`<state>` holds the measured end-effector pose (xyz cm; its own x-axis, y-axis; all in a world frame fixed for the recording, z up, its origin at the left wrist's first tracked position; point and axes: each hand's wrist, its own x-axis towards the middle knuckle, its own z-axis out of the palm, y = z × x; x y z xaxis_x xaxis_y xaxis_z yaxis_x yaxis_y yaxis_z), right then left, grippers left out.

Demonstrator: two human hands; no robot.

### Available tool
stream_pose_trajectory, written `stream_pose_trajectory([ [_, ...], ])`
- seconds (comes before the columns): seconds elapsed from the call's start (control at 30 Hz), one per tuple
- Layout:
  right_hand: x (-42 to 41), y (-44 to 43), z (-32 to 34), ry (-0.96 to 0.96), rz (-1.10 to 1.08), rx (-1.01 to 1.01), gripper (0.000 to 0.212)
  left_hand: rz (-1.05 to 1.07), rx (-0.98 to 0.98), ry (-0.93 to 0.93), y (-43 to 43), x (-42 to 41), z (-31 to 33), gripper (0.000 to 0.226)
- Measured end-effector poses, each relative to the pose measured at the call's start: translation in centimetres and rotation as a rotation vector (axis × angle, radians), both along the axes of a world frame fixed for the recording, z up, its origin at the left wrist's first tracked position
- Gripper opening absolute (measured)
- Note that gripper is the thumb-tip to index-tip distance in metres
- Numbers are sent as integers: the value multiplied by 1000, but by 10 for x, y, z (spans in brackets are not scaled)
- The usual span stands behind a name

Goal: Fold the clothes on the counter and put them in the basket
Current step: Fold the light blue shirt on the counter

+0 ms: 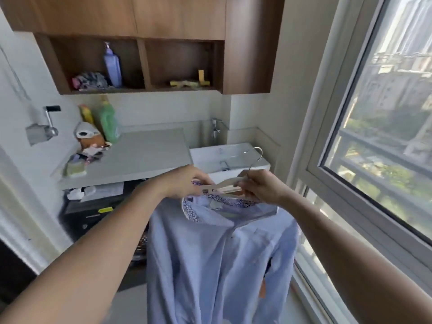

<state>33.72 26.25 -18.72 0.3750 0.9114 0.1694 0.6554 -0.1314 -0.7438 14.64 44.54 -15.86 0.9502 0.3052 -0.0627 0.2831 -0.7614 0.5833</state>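
In the head view the light blue button-front shirt with floral-lined collar [210, 253] hangs in mid-air on a pale wooden hanger with metal hook [224, 187]. The right hand [261, 188] is curled round the hanger's neck and the left hand [184, 182] pinches the collar, so it seems best to slip one shoulder off while holding the hanger level. The grey counter [145, 155] ahead offers folding room, but the white sink [229, 157] and window frame [350, 160] crowd the right, and no basket shows.

we've got a pale blue shirt [210, 265] up near, plain all over, and its collar lining [190, 212] flashes a tiny purple-and-white floral print. the hanger [224, 186] is pale wood with a silver hook [257, 155]. far left we see a grey counter [145, 155], a green bottle [108, 122] and a yellow bottle [86, 114]. right of them, a white sink [224, 155]. above, a brown wood-grain cabinet [177, 17] and a lavender bottle [113, 69].
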Motion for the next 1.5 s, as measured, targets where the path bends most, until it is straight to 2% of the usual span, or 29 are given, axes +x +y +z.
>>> stream_pose_trajectory([
  [0.07,20,46,-7,-8,35,8,30,82,45,39,49,-4,-5,51],
  [0.27,64,174,-18,-67,122,-15,20,215,38,120,184,15,-32,66],
  [0.33,78,212,-19,-39,131,-33,20,253,13,136,228,25,-30,63],
  [0.5,113,307,-7,23,100,-67,21,354,-227,232,323,52,-9,58],
  [0.63,145,352,-1,178,-48,24,29,352,-439,134,393,75,1,59],
  [0.7,171,359,-1,384,-175,159,19,350,-555,102,423,89,-6,63],
  [0.77,195,365,0,609,-286,333,18,335,-608,65,446,107,-14,66],
  [0.83,214,382,4,707,-335,470,21,304,-515,20,461,136,-17,66],
  [0.93,232,420,23,786,-296,618,21,229,-255,15,472,185,-18,64],
  [1.03,268,451,47,729,-312,672,22,145,-110,126,482,229,-31,62],
  [1.13,319,469,47,441,-423,534,22,157,-115,210,499,261,-49,66],
  [1.27,390,484,-6,133,-453,174,16,155,-94,313,519,299,-56,67],
  [1.33,423,493,-41,-30,-448,-30,24,155,-93,341,526,319,-57,66],
  [1.4,447,504,-76,-103,-429,-195,30,159,-97,350,533,333,-60,64],
  [1.5,469,520,-123,-85,-372,-328,34,214,-144,403,545,345,-71,58],
])
